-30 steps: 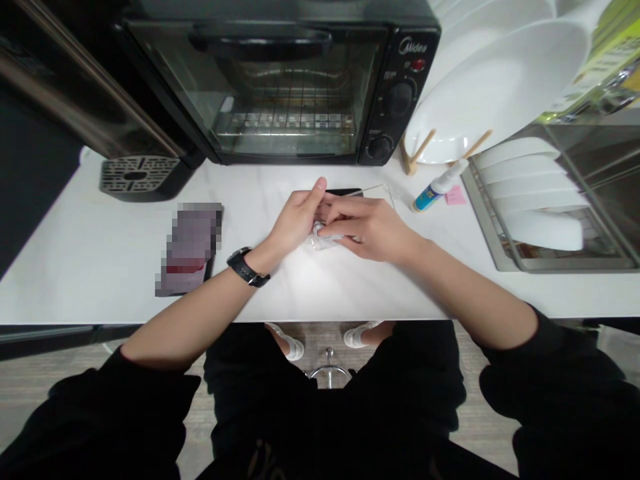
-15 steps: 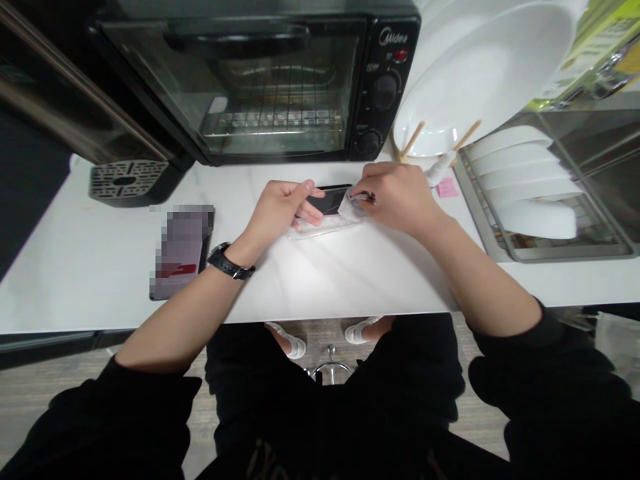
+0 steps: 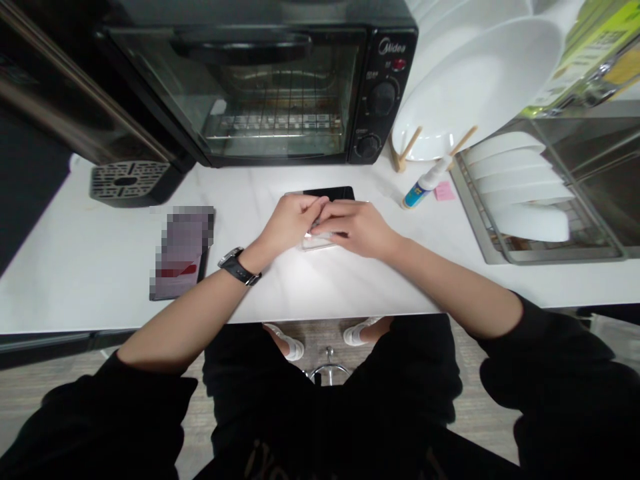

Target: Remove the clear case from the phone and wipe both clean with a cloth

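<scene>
L hand [image 3: 294, 223] & R hand [image 3: 359, 228] together over clear case [image 3: 319, 246] on bench [image 3: 285, 293], near black phone [image 3: 331, 193], exact grip hidden (can't tell); handling judged in progress, amt. left unclear.

Black slab [image 3: 336, 192] partly hidden under the fingers [image 3: 341, 209], phone screen [image 3: 183, 250] pixelated, oven [image 3: 270, 93] cut off at top

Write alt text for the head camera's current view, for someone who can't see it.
A person's left hand and right hand meet over a clear case and a dark, flat slab on a white counter. A pixelated device lies to their left and a small bottle is to their right, with a black toaster oven behind.
</scene>
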Tool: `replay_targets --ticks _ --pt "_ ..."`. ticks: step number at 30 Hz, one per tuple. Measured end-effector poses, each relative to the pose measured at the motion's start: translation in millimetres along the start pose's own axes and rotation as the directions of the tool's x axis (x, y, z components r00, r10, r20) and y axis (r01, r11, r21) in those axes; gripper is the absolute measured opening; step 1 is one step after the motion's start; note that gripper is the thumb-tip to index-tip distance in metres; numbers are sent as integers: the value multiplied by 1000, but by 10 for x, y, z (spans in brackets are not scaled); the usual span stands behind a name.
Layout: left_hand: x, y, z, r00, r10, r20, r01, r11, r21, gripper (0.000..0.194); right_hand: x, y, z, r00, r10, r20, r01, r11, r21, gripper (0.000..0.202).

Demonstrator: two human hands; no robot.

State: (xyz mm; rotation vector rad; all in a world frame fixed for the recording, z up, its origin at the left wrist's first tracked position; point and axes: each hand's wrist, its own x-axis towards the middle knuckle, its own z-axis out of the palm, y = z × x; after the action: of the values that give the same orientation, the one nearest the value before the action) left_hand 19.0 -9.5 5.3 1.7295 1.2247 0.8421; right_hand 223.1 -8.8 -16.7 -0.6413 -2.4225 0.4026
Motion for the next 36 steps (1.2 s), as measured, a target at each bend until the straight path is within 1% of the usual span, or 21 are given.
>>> replay_targets --ticks 2,3,5,9,12,14,17,19,22,25,27,29,31,33,36 --pt "-3 -3 10 995 95 -21 -94 995 40 51 5 -6 41 994 -104 41 104 995 0 24" --pt "-5 -6 12 993 116 -22 -115 993 41 50 9 -11 40 989 -131 65 132 991 -4 24" --pt "-10 -15 12 993 119 -14 -118 992 41 47 15 -27 -7 983 -133 123 135 991 -9 21" --pt "-18 -48 -3 997 80 20 -81 996 44 46 14 -58 -235 969 -31 245 26 999 22 18" --pt "-24 -47 -14 999 40 17 -41 999 21 39 0 -35 -442 951 59 304 -67 998 18 16" --pt "-30 -22 -21 1000 -20 20 20 1000 -1 36 -16 16 -561 939 108 327 -108 994 -19 14" --pt "-41 29 -30 991 -121 51 123 992 -35 38 -48 121 -686 926 152 347 -134 988 -76 18" --pt "-44 54 -37 988 -146 57 148 988 -42 39 -71 178 -733 931 177 320 -143 982 -127 20" --pt "-35 69 -47 990 -131 58 133 991 -27 38 -80 191 -762 945 251 207 -189 941 -282 20" --pt "-19 65 -54 991 -129 45 130 991 -15 40 -41 104 -749 926 364 95 -288 848 -445 24" --pt "-11 57 -57 990 -139 31 139 990 -7 40 0 19 -715 909 410 75 -324 808 -492 26" --pt "-8 45 -56 990 -138 28 138 990 2 40 35 -51 -658 902 424 75 -334 800 -499 27" --pt "-10 29 -51 992 -124 34 124 992 8 39 51 -87 -579 911 406 70 -330 820 -467 25" --pt "-14 9 -43 994 -102 40 101 995 12 37 45 -87 -482 933 356 56 -306 863 -402 23" --pt "-17 -22 -28 997 -47 54 45 998 39 42 14 -58 -317 971 236 27 -219 934 -283 25"
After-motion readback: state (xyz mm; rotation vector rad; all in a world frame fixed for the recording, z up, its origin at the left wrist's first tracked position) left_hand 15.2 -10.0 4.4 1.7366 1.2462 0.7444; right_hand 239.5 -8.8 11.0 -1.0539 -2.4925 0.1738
